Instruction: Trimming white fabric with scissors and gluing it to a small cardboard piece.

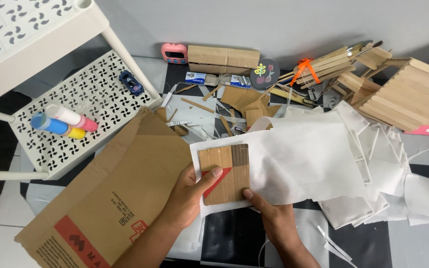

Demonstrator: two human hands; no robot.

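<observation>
Down on the checkered black-and-white floor [234, 238], both hands are on a small square of cardboard [224, 173] that lies on a sheet of white paper [299, 164]. The left hand [189, 196] comes in from below and grips the square's left edge, thumb laid across its face over a red patch, fingers tucked out of sight underneath. The right hand [269, 208] pinches the lower right corner, thumb tip on top and the other fingers curled beneath the paper. The square shows a darker brown strip at its upper right. Just to the left, partly under the left wrist, lies a big flattened cardboard sheet [120, 193] with red printing near its lower end. More white paper pieces [383, 193] are heaped to the right, some cut into strips. Farther back, near the wall, there are scraps of cardboard [244, 101], a bundle of wooden sticks [323, 64] tied with an orange band, and a panel made of wooden sticks [408, 94] side by side. A pink timer [175, 53] stands beside a long cardboard block [223, 58]. At the left a white perforated shelf unit [90, 94] carries a blue toy car [131, 83] and some paint bottles [63, 121] lying on their sides.
</observation>
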